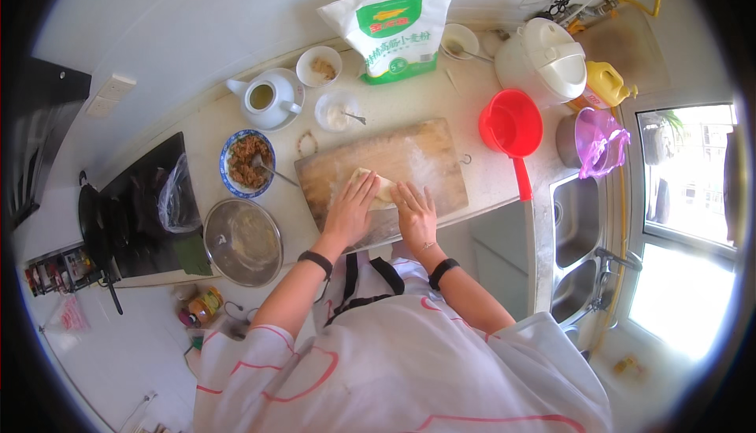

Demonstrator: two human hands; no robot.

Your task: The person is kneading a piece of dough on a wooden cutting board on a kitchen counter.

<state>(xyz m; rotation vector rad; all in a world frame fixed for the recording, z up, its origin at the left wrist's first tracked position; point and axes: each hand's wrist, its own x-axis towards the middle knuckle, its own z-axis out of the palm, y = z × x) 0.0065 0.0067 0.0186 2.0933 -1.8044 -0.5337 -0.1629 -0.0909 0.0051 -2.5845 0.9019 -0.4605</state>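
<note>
A pale, flattened piece of dough lies on a floured wooden cutting board. Across its left part my left hand rests palm down, with the fingers stretched out. The fingertips of my right hand touch the dough's right side, and these fingers too are extended. Both palms and part of the dough's edge are hidden from above. Loose white flour is spread over the right half of the board.
Left of the board are a filling bowl with a spoon, a steel basin and a white teapot. Behind it stand a flour bag and a small flour bowl. A red ladle and a double sink are right.
</note>
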